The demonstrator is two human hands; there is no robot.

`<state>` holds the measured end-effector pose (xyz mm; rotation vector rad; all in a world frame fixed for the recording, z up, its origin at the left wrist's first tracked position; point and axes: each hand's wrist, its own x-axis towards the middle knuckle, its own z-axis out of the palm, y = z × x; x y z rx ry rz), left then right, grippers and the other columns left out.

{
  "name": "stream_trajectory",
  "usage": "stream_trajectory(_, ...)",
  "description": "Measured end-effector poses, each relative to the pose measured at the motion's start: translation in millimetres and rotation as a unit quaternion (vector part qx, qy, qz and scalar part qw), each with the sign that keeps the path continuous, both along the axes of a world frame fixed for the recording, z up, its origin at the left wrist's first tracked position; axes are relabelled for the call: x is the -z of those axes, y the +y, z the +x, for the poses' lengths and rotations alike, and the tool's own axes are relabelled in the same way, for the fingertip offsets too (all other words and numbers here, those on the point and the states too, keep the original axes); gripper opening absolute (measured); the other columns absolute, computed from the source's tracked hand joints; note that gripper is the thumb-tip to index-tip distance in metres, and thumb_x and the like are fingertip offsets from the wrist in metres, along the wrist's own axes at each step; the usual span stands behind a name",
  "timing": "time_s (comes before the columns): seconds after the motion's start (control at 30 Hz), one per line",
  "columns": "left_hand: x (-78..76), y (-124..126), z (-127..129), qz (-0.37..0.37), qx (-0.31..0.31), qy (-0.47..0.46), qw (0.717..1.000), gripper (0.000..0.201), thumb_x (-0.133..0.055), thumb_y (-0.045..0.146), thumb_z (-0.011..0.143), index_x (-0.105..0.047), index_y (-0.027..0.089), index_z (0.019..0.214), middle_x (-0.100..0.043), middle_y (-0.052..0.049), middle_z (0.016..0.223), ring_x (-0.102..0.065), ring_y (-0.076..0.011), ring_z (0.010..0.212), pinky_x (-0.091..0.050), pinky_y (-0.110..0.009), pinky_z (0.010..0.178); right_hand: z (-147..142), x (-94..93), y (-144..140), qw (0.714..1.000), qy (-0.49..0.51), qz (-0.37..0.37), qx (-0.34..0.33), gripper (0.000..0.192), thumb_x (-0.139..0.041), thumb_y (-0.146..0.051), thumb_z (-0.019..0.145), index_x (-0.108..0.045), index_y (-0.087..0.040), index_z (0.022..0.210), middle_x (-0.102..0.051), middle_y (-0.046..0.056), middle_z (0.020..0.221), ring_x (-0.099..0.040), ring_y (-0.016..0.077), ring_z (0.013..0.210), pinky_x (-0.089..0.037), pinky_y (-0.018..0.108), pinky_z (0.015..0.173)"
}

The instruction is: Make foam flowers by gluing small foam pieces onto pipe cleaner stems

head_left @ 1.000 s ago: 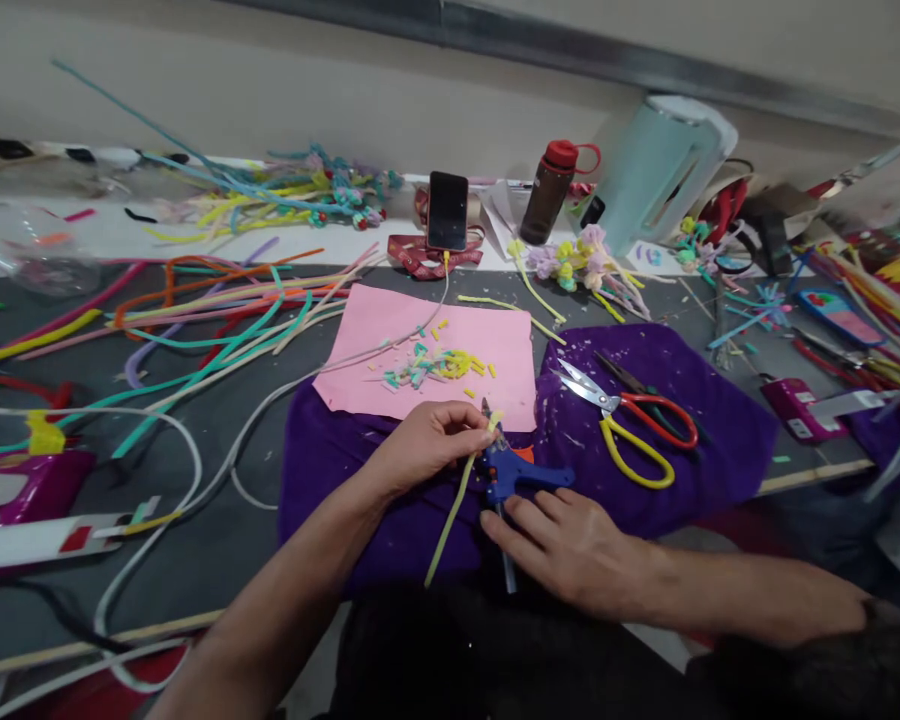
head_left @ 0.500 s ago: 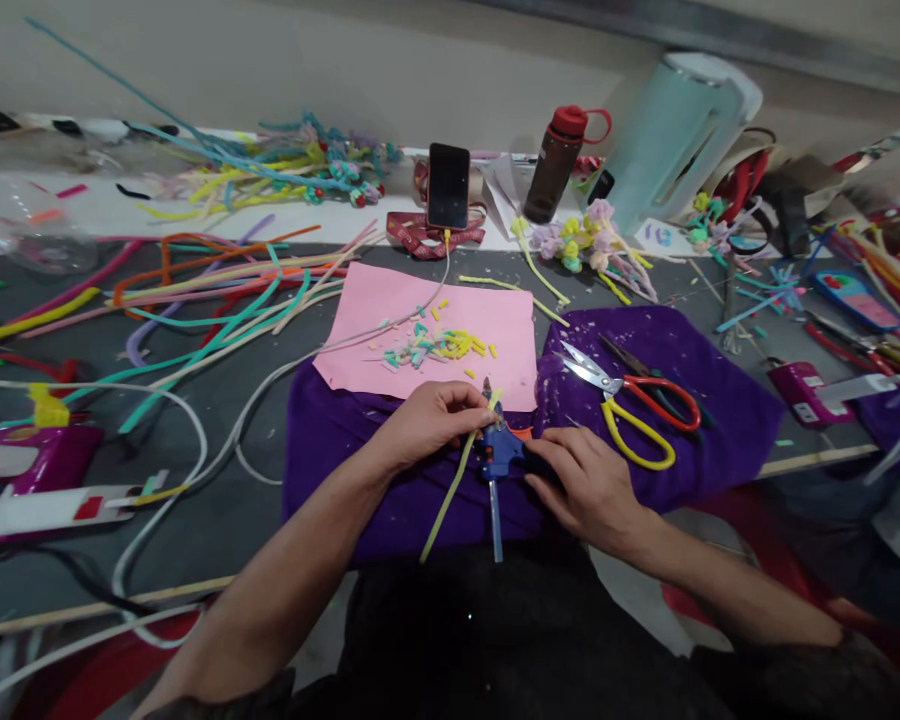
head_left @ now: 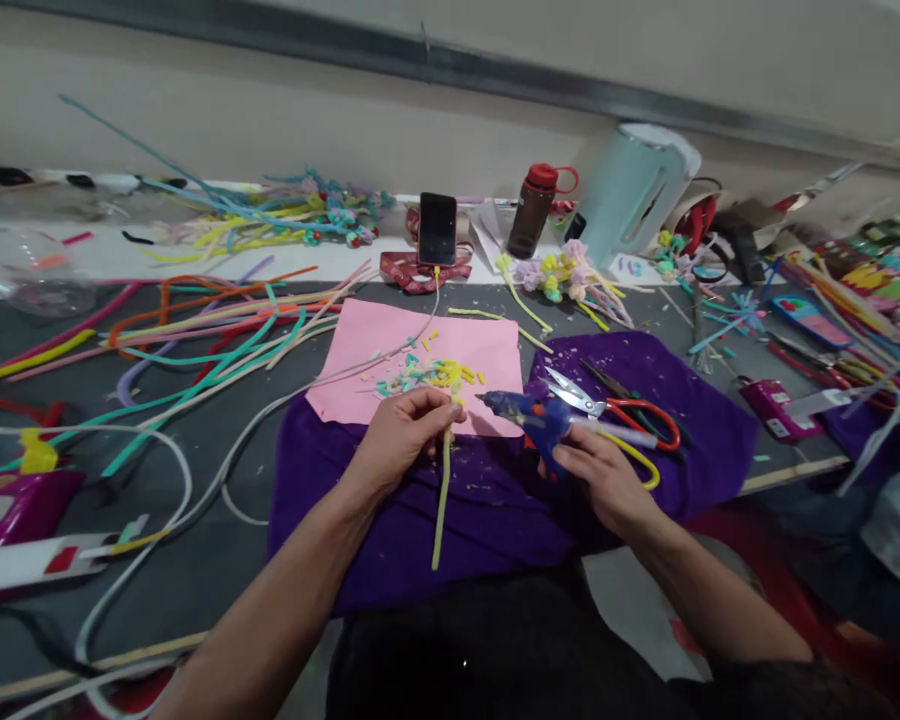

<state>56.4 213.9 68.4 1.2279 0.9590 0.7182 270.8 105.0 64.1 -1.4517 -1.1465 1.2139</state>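
pinching a yellow-green pipe cleaner [head_left: 442,490] upright over the purple cloth [head_left: 487,510], the left hand [head_left: 401,435] presents its tip; at three o'clock the right hand [head_left: 600,475] grips the blue glue gun [head_left: 529,415], nozzle aimed there.

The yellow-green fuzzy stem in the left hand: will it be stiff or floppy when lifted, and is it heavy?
The pipe cleaner hangs almost straight from the left hand, so it probably holds its shape. It looks thin and fuzzy, likely very light and not slippery. Similar stems on the table lie curved, so it probably bends easily.
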Motion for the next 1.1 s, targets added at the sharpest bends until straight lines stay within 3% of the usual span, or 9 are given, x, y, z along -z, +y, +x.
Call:
stream_trajectory(0.13,0.2,0.0,1.1,-0.006,-0.003,0.009,1.0,0.021,-0.065,0.035,0.068,-0.06,0.015,0.07,-0.06,0.0,0.063,-0.047,-0.0068,0.047,-0.034,-0.017,0.041,0.7,3.1,10.1,0.963,0.256,-0.076,0.047,0.024,-0.041,-0.032,0.081,-0.057,-0.015,0.077,-0.057,0.002,0.056,-0.052,0.0134,0.05,-0.043,0.025,0.052)
stream_trajectory(0.27,1.6,-0.1,2.0,-0.008,0.007,0.007,1.0,0.023,-0.065,0.036,0.069,-0.06,0.014,0.071,-0.059,0.001,0.06,-0.046,-0.0065,0.047,-0.033,-0.017,0.041,-1.6,11.6,19.0,0.925,0.362,-0.091,0.068,0.026,-0.041,-0.031,0.08,-0.059,-0.013,0.075,-0.055,0.002,0.062,-0.044,0.009,0.043,-0.04,0.023,0.044)
stream_trajectory(0.37,1.8,0.3,1.7,-0.004,0.005,0.014,1.0,0.024,-0.065,0.037,0.069,-0.06,0.014,0.071,-0.058,0.001,0.059,-0.045,-0.006,0.047,-0.033,-0.016,0.041,-1.3,17.1,22.2,0.926,0.361,-0.081,0.071,0.025,-0.043,-0.034,0.081,-0.059,-0.014,0.08,-0.057,0.003,0.068,-0.044,0.0084,0.045,-0.04,0.023,0.044)
stream_trajectory(0.5,2.6,0.6,1.3,-0.003,0.008,0.018,1.0,0.024,-0.065,0.037,0.07,-0.06,0.014,0.07,-0.058,0.001,0.059,-0.045,-0.006,0.047,-0.033,-0.016,0.042,1.7,18.2,22.8,0.936,0.346,-0.065,0.034,0.017,-0.048,-0.023,0.077,-0.059,-0.014,0.085,-0.056,0.001,0.067,-0.049,0.0095,0.051,-0.043,0.022,0.05)
stream_trajectory(0.63,3.8,0.2,1.2,-0.007,0.012,0.019,1.0,0.023,-0.065,0.037,0.069,-0.06,0.014,0.071,-0.058,0.001,0.059,-0.045,-0.0065,0.047,-0.033,-0.016,0.042,2.8,16.0,23.4,0.944,0.319,-0.077,-0.015,0.024,-0.05,-0.014,0.072,-0.058,-0.014,0.095,-0.058,0.001,0.07,-0.055,0.0097,0.057,-0.043,0.019,0.052)
stream_trajectory(0.77,4.2,-0.1,0.7,-0.007,0.009,0.02,1.0,0.024,-0.066,0.037,0.068,-0.06,0.014,0.071,-0.059,0.0,0.06,-0.046,-0.0072,0.047,-0.032,-0.017,0.041,2.0,17.4,26.2,0.946,0.314,-0.07,-0.018,0.032,-0.054,-0.01,0.067,-0.059,-0.013,0.098,-0.06,0.002,0.076,-0.057,0.009,0.06,-0.045,0.019,0.058)
stream_trajectory(1.1,-1.0,-1.8,1.3,-0.016,0.006,0.02,1.0,0.023,-0.066,0.036,0.067,-0.06,0.014,0.07,-0.058,0.001,0.057,-0.047,-0.0071,0.047,-0.032,-0.017,0.041,1.2,19.2,27.5,0.942,0.325,-0.082,-0.022,0.035,-0.057,-0.01,0.066,-0.058,-0.013,0.101,-0.059,0.003,0.076,-0.056,0.0087,0.061,-0.042,0.017,0.054)
